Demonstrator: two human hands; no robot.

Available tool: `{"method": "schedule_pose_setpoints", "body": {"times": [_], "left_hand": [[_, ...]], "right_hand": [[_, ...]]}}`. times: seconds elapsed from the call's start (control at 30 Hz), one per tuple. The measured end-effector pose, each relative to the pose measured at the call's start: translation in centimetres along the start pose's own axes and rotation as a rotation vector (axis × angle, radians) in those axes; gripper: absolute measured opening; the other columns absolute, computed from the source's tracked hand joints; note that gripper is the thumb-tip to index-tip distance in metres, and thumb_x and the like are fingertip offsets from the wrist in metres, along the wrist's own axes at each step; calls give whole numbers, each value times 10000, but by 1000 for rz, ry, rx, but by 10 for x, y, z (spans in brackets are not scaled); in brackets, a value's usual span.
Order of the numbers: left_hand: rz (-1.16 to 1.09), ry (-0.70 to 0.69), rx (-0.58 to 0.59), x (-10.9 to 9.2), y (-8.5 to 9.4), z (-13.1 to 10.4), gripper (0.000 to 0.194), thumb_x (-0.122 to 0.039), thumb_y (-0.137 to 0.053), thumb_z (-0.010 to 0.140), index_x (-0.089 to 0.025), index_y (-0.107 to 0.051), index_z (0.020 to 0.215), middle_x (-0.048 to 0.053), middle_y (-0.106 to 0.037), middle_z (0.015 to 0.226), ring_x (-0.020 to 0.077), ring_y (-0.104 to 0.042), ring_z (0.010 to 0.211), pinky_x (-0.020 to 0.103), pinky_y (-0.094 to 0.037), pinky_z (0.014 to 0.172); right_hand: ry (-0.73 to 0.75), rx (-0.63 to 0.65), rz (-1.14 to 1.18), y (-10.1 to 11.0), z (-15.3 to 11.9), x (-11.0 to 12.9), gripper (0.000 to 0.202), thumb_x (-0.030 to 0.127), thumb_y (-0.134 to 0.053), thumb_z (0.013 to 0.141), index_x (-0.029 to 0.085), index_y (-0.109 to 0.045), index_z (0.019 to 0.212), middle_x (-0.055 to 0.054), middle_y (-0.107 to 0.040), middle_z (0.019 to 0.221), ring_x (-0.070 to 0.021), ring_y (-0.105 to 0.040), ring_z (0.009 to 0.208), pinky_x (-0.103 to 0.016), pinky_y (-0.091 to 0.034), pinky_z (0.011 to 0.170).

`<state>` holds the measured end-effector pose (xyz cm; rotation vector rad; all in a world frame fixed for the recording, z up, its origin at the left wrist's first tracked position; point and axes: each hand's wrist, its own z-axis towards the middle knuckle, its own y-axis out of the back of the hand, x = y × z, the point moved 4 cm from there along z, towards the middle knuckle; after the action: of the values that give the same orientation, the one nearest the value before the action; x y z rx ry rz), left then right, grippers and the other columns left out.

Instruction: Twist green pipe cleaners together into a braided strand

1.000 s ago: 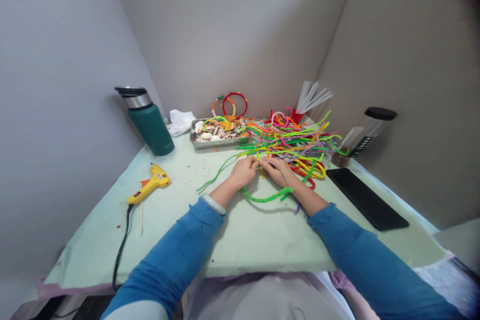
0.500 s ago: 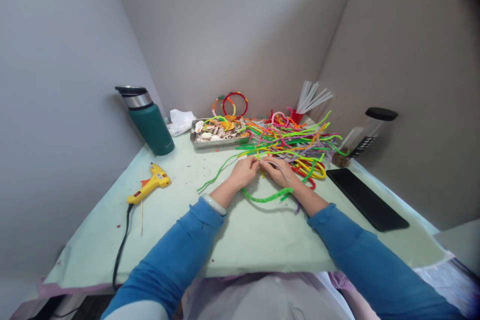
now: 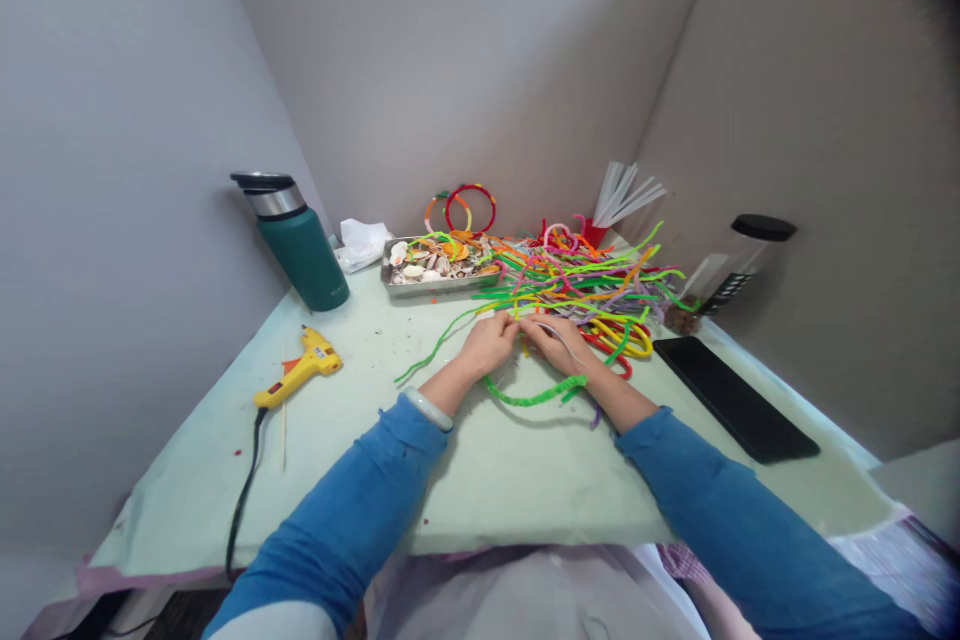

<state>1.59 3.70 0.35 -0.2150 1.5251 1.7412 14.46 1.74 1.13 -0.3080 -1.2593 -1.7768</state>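
My left hand (image 3: 490, 344) and my right hand (image 3: 552, 344) meet at the fingertips over the middle of the table, both closed in a pinch. Between them a short yellow pipe cleaner (image 3: 525, 348) shows, its ends poking out above and below the fingers. A curved fuzzy green hoop (image 3: 534, 399) hangs from the hands toward me and arcs between the wrists; its far part is hidden by the fingers. Across the back of my right hand runs a thin pale strand (image 3: 564, 340). A purple pipe cleaner end (image 3: 596, 416) sticks out by the right wrist.
Behind the hands lies a heap of coloured pipe cleaners (image 3: 585, 280). Left of it are a metal tray (image 3: 442, 288) of shells and two finished-looking hoops (image 3: 471, 186). A yellow glue gun (image 3: 300, 370), teal bottle (image 3: 304, 260), black phone (image 3: 731, 400) and clear bottle (image 3: 731, 265) stand around.
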Motion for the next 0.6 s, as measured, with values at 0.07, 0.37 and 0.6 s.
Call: {"method": "schedule_pose_setpoints", "body": {"times": [0.07,0.37,0.6], "left_hand": [[-10,-5,-1,0,0,0,268,-321,-351,851,-163,-559,790,41,-619,750,146,-532,678,245,-353,598],[12,3,5,-1,1,-1,261,-313,-352,845,-165,-559,787,35,-615,749,140,-525,688,244,-365,620],[4,-15,19,-2,0,-1,223,-315,-389,818,-172,-558,846,40,-630,813,149,-541,732,252,-394,659]], "right_hand": [[-6,2,10,0,0,1,359,389,-354,868,177,-574,679,-27,-592,679,-144,-508,630,-245,-378,587],[-32,-1,3,1,0,0,365,405,-362,863,174,-542,644,-22,-570,642,-138,-481,606,-234,-357,547],[-41,-6,-7,0,0,-4,376,428,-361,859,176,-545,649,-21,-560,633,-142,-482,604,-239,-361,550]]}}
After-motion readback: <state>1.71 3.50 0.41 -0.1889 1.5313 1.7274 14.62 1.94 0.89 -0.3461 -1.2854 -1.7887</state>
